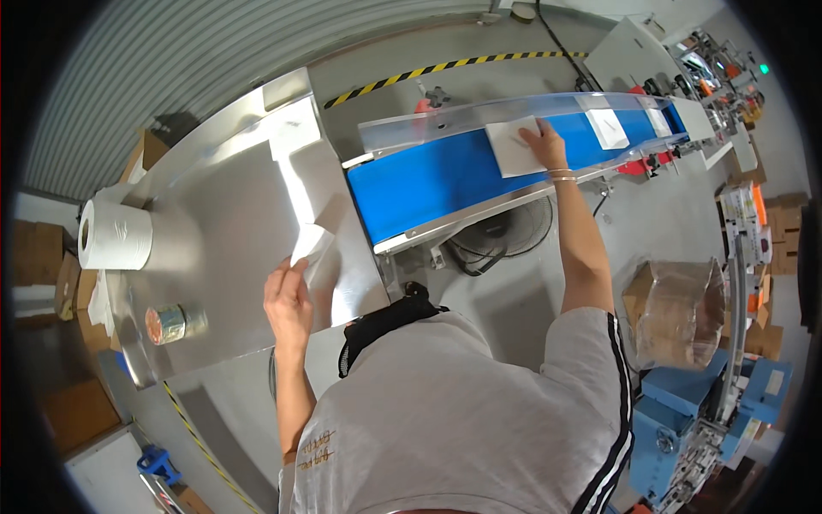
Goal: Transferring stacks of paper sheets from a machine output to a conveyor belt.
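Over the near right corner of a steel table (223,223), my left hand (288,301) pinches a small flat white packet (313,246) by its lower edge. My right hand (545,147) reaches out over a blue conveyor belt (428,190). Its thumb and fingers close on the right side of a larger, squarish white packet (509,150) lying on the belt. Farther right along the belt lies another white packet (607,128), with one more white packet (658,122) near the belt's far end. A white flat piece (295,128) rests at the table's far right corner.
A white paper roll (116,236) and a roll of tape (166,325) stand on the table's left side. Clear guards (402,133) edge the belt. Below it is a black floor fan (501,236). A plastic-lined carton (681,313) and blue machinery (676,420) stand at right.
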Demonstrator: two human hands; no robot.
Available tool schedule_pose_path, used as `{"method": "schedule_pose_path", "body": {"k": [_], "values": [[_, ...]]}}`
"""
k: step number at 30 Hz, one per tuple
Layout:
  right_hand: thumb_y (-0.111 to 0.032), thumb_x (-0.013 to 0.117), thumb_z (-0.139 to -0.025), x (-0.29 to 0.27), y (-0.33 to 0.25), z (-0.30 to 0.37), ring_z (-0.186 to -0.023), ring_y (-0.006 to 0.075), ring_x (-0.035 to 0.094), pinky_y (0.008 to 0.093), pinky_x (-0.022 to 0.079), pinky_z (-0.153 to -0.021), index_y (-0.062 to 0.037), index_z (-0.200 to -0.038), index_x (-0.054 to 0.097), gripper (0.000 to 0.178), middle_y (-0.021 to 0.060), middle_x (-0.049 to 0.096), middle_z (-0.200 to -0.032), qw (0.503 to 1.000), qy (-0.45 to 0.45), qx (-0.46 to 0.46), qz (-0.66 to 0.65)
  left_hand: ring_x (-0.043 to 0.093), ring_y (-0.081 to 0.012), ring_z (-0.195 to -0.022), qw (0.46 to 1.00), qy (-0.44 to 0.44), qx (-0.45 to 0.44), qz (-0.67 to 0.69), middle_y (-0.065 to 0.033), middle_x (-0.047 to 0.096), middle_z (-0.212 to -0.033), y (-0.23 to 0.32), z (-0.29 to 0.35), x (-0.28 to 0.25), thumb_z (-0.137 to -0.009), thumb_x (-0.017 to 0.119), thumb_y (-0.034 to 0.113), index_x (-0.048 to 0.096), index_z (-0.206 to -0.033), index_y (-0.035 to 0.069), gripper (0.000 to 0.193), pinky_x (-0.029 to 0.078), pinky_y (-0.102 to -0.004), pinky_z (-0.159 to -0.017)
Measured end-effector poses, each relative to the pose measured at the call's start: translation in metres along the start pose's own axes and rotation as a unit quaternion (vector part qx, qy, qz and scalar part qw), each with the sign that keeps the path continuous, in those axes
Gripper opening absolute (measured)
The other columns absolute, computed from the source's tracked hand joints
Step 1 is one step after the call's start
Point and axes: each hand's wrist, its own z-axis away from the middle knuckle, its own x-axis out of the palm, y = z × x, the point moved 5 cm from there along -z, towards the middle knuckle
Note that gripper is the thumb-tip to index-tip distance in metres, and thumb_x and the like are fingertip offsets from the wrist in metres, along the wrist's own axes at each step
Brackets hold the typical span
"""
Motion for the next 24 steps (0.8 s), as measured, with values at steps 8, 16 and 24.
{"method": "schedule_pose_path", "body": {"k": [8, 16, 24], "values": [[-0.037, 0.054, -0.095, 0.019, -0.107, 0.044, -0.096, 0.0173, 0.060, 0.0339, 0.046, -0.088, -0.0038, -0.116, 0.059, 0.040, 0.0075, 0.064, -0.107, 0.936, -0.240, -0.022, -0.256, 0.064, -0.0259, -0.087, 0.955, -0.169, 0.037, 0.243, -0.0130, 0.066, -0.101, 0.102, -0.045, 0.063, -0.080, 0.061, -0.004, 0.068, -0.097, 0.007, 0.022, 0.050, -0.0325, -0.077], [-0.038, 0.035, -0.101, 0.021, -0.226, 0.129, -0.096, 0.0135, 0.056, 0.0278, 0.044, -0.085, -0.0003, -0.124, 0.050, 0.047, 0.0053, 0.059, -0.112, 0.765, -0.449, 0.009, -0.462, 0.053, -0.0064, -0.076, 0.825, -0.288, -0.155, 0.461, 0.0005, 0.062, -0.085, 0.070, -0.076, 0.101, -0.085, 0.059, -0.003, 0.068, -0.098, 0.004, 0.017, 0.044, -0.0216, -0.068], [-0.026, 0.061, -0.092, 0.022, -0.189, 0.113, -0.086, 0.0079, 0.057, 0.0231, 0.045, -0.076, -0.0024, -0.114, 0.057, 0.032, 0.0011, 0.062, -0.096, 0.787, -0.425, 0.085, -0.439, 0.061, -0.0125, -0.091, 0.753, -0.266, -0.197, 0.568, -0.0054, 0.065, -0.103, 0.080, -0.075, 0.121, -0.087, 0.060, -0.001, 0.057, -0.119, 0.005, 0.033, 0.049, -0.0265, -0.080]]}}
